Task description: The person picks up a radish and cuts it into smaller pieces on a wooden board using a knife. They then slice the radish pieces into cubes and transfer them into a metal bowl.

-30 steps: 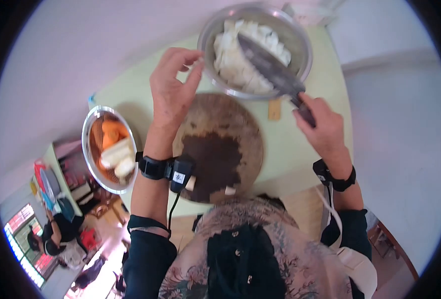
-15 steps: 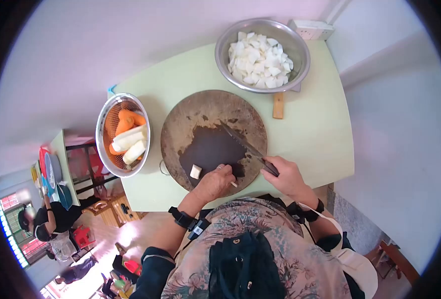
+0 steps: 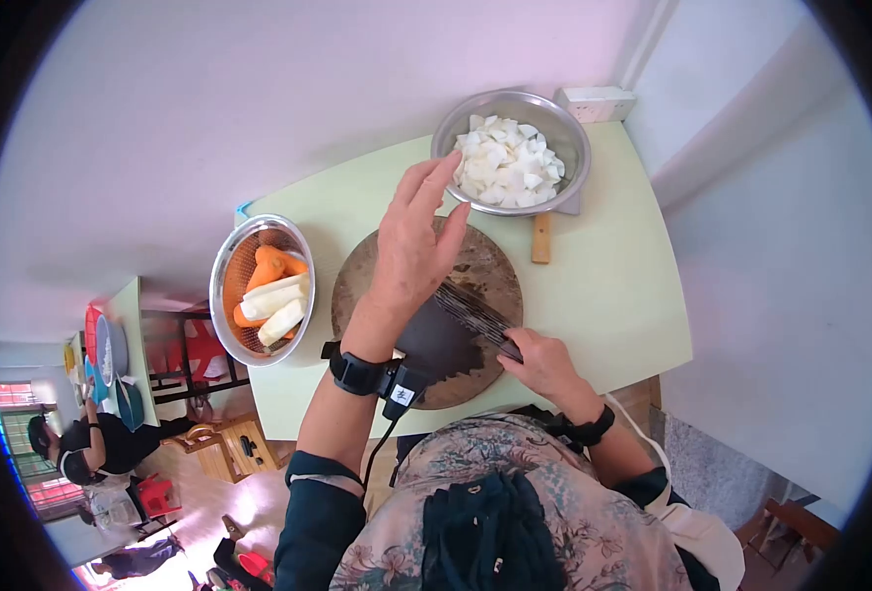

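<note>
My right hand [image 3: 544, 369] grips the handle of a knife [image 3: 475, 313], its dark blade lying across the round wooden chopping board [image 3: 500, 276]. Raised over the board's far part, my left hand [image 3: 416, 231] has its fingers stretched and thumb apart, with nothing visible in it. Its fingertips reach the near left rim of a steel bowl [image 3: 582, 163]. Cut white vegetable pieces [image 3: 510, 163] fill much of that bowl. My left forearm covers the left part of the board, so anything lying there is hidden.
On the left stands an oval steel colander [image 3: 224, 286] with carrots [image 3: 270, 264] and peeled white vegetable lengths [image 3: 280, 320]. A wooden handle [image 3: 540, 239] sticks out from under the bowl. A socket box [image 3: 599, 103] sits behind. At far left a person [image 3: 111, 443] works at another table.
My left hand has risen from the board's near edge and moved away from me to the bowl, its fingers opening out. My right hand still holds the knife, its blade turned somewhat.
</note>
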`<state>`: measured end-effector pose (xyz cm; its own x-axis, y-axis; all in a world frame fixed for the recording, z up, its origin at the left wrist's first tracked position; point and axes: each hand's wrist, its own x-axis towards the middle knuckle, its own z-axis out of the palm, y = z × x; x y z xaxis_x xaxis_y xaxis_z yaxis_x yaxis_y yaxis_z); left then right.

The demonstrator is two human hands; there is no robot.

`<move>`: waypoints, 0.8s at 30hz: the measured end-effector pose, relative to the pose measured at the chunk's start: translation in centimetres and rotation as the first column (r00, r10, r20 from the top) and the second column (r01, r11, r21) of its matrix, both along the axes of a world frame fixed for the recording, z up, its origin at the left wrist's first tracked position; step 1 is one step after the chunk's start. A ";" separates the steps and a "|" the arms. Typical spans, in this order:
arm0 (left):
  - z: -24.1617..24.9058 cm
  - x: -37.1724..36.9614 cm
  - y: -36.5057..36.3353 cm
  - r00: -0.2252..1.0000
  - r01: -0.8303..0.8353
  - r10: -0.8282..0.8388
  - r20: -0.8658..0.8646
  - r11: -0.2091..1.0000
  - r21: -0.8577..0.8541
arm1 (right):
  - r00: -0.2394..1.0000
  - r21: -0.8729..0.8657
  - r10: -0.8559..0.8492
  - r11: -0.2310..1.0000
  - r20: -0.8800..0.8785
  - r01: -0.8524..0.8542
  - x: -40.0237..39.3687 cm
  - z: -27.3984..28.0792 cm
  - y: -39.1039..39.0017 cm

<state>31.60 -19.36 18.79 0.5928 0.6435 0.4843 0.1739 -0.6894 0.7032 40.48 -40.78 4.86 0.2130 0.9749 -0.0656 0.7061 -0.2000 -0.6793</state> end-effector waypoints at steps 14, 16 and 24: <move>-14.5 -21.0 -8.7 0.829 -0.512 0.358 -0.428 0.795 -0.325 | 0.999 -0.048 0.019 0.999 -0.044 -0.021 0.6 0.5 0.5; -14.9 -21.4 -10.3 0.867 -0.405 0.273 -0.417 0.874 -0.269 | 1.000 -0.097 0.011 0.995 -0.017 -0.012 0.8 1.0 0.8; -16.9 -19.0 -10.7 0.869 -0.413 0.250 -0.426 0.840 -0.350 | 0.996 -0.185 0.020 0.983 0.082 -0.005 1.4 2.1 2.0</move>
<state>12.57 -30.08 1.86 0.3804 0.9219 -0.0740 0.6264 -0.1979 0.7540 41.91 -38.81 6.99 0.2130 0.9502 -0.2274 0.7617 -0.3072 -0.5705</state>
